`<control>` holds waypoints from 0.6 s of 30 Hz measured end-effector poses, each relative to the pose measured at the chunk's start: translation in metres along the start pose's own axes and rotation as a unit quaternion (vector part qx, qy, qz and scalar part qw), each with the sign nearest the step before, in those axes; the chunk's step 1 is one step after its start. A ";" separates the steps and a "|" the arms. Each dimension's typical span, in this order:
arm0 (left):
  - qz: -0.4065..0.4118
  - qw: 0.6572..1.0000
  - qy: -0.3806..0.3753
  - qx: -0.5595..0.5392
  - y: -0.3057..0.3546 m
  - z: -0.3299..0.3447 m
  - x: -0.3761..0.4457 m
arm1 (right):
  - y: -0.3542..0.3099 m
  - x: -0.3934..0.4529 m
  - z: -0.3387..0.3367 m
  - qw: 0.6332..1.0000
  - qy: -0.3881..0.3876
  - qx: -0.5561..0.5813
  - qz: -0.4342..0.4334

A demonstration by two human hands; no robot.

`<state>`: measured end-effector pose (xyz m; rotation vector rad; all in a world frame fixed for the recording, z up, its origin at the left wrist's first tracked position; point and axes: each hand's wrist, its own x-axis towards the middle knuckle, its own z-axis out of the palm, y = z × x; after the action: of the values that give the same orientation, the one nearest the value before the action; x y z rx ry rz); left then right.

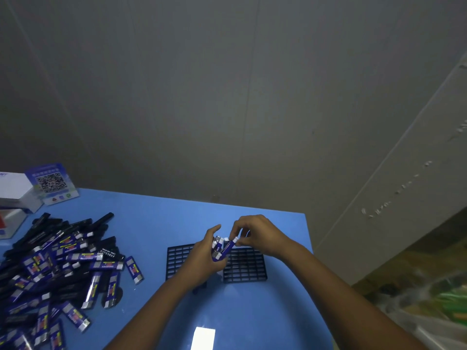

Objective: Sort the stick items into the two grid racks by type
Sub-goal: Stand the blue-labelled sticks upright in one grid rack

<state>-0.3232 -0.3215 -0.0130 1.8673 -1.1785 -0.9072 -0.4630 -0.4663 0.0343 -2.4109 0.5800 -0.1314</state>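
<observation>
Dozens of stick items in a loose pile (58, 271) on the left of the blue bench (156, 218): black sticks mostly at the back and left, blue-labelled sticks with white ends mixed through and spilling toward the front edge. Far left, behind the pile: white box (14, 190), QR code card (51, 183) leaning just beside it. Mid-bench: two black grid racks side by side, left rack (178, 258) and right rack (246, 266), touching or nearly so, can't tell which, left hand covers the seam. No sticks visible standing in either rack. Left hand (206, 258) hangs over the racks, fingers curled round a bundle of blue sticks (219, 248), white ends pointing up and away. Right hand (255, 236) just right of it, above the back edge of the right rack, thumb and fingertips pinching the top end of one blue stick (230, 245); that stick is tilted and its lower end sits in the left hand's bundle. Exact count in the bundle not readable. Near the front edge, a white rectangle (203, 338) on the bench surface, label or light reflection, can't tell. Right of the bench: grey wall panel, blurred greenish clutter at floor level.
</observation>
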 end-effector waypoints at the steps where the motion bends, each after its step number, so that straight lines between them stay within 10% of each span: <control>1: 0.000 1.000 -0.001 0.001 0.001 0.000 0.000 | 0.002 -0.001 -0.002 1.000 -0.006 -0.004 0.002; 18: -0.020 0.998 0.049 0.016 -0.013 -0.005 -0.002 | 0.029 0.004 -0.002 0.993 0.014 -0.080 0.087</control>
<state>-0.3147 -0.3144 -0.0214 1.9457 -1.1050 -0.8128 -0.4710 -0.4895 0.0176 -2.5008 0.8392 -0.0470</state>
